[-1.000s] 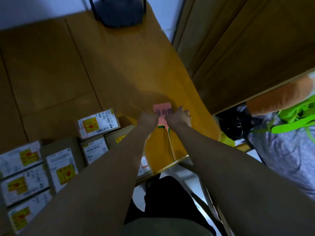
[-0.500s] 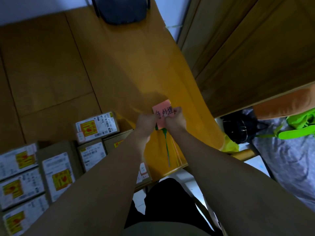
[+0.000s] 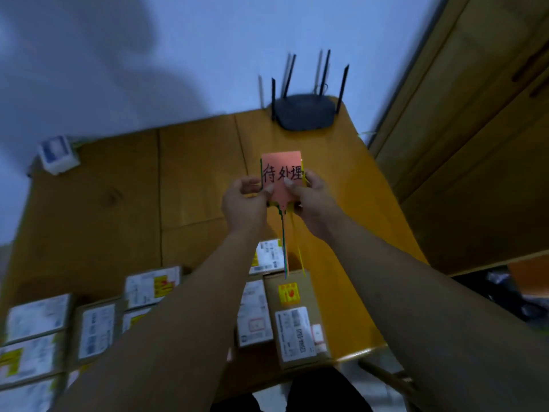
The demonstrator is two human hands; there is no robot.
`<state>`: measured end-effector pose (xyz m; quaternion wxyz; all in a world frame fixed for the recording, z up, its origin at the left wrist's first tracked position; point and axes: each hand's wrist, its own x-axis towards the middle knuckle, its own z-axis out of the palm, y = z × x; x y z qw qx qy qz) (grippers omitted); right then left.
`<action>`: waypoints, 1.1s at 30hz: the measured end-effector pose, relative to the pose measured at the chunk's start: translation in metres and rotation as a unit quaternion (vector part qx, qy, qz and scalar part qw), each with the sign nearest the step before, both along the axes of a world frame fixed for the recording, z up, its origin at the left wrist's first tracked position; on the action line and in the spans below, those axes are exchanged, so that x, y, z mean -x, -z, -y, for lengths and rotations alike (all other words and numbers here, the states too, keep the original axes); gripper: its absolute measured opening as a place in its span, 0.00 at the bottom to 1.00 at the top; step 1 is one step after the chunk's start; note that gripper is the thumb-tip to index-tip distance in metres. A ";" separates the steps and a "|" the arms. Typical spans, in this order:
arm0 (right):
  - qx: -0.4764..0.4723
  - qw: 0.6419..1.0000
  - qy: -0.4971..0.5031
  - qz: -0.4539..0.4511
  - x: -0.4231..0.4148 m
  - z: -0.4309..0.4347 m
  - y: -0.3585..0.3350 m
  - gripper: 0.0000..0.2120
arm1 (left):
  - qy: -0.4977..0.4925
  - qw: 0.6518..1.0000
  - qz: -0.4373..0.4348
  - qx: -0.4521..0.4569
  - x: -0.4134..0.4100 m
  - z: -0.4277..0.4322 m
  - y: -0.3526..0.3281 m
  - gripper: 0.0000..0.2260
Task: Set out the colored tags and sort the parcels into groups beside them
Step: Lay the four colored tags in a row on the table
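Both my hands hold a small stack of colored tags (image 3: 281,165) above the middle of the wooden table (image 3: 118,209). The top tag is pink with black handwriting; green and yellow edges and thin strings hang beneath it. My left hand (image 3: 245,203) pinches the stack's left edge. My right hand (image 3: 309,200) grips its right side, thumb on the pink face. Several cardboard parcels with white and yellow labels lie along the table's near edge, one (image 3: 297,316) right under the hanging strings, others (image 3: 151,285) to the left.
A black router (image 3: 306,113) with several antennas stands at the table's far edge by the wall. A small white and blue box (image 3: 56,153) sits at the far left corner. Wooden cabinet doors (image 3: 463,144) rise close on the right.
The camera tilted up, bringing the router and wall into view. My hands lifted the tag stack off the table and turned the pink tag upright toward me.
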<state>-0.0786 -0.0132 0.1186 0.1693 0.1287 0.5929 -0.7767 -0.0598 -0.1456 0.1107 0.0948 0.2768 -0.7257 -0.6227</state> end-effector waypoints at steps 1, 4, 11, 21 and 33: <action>0.008 1.000 -0.017 -0.007 -0.002 0.014 -0.009 0.15 | -0.006 1.000 -0.014 0.002 -0.002 0.017 -0.009 0.11; 0.030 0.998 -0.044 -0.018 -0.009 0.057 -0.034 0.17 | -0.013 0.998 -0.049 0.026 -0.013 0.067 -0.036 0.10; 0.043 0.998 -0.029 -0.037 -0.025 0.158 -0.066 0.19 | 0.017 0.995 -0.084 0.043 -0.042 0.171 -0.068 0.12; 0.060 0.996 -0.060 -0.034 -0.042 0.301 -0.041 0.18 | -0.021 0.993 -0.084 -0.074 -0.072 0.321 -0.057 0.14; 0.045 0.995 -0.069 0.065 -0.022 0.418 0.058 0.12 | -0.098 0.989 0.035 -0.105 -0.037 0.509 0.042 0.09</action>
